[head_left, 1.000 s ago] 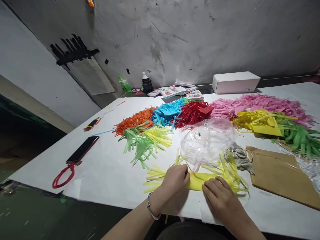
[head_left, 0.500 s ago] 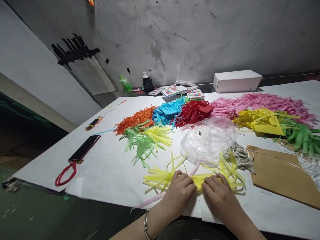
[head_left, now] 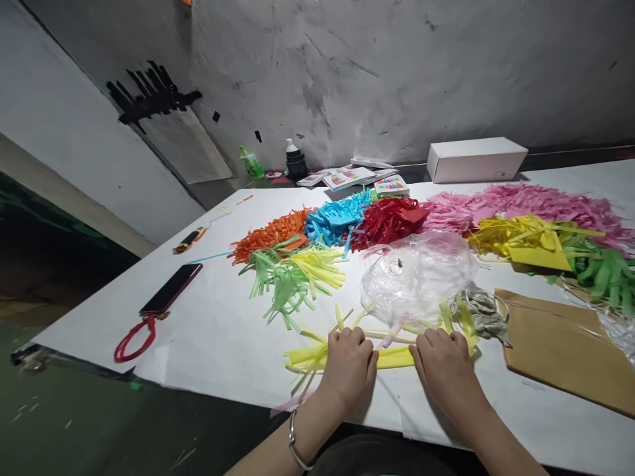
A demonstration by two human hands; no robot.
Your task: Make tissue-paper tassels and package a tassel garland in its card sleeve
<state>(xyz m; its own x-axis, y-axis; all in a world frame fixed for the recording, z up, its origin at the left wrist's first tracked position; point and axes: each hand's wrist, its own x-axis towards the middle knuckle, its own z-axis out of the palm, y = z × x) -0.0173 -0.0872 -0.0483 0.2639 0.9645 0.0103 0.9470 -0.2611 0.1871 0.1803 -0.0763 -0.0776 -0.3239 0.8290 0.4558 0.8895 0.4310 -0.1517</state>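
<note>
A yellow fringed paper strip (head_left: 394, 357) lies flat near the table's front edge, its cut fringes spreading at both ends. My left hand (head_left: 350, 367) grips its left part, fingers curled over the paper. My right hand (head_left: 444, 370) presses and holds the right part. A pale pink paper strip (head_left: 289, 404) hangs off the table edge beneath my left wrist. A clear plastic bag (head_left: 417, 272) sits just behind the yellow strip.
Piles of fringed paper lie across the white table (head_left: 218, 337): orange (head_left: 268, 233), blue (head_left: 335, 218), red (head_left: 389, 219), pink (head_left: 520, 201), yellow (head_left: 526, 238), green (head_left: 285, 277). A phone (head_left: 171, 289) with a red cord lies left, a brown envelope (head_left: 560, 344) right, a white box (head_left: 476, 158) at the back.
My hands rolled the yellow strip tighter, then moved apart along it, so more of its middle shows between them. The fringes at both ends are drawn in closer.
</note>
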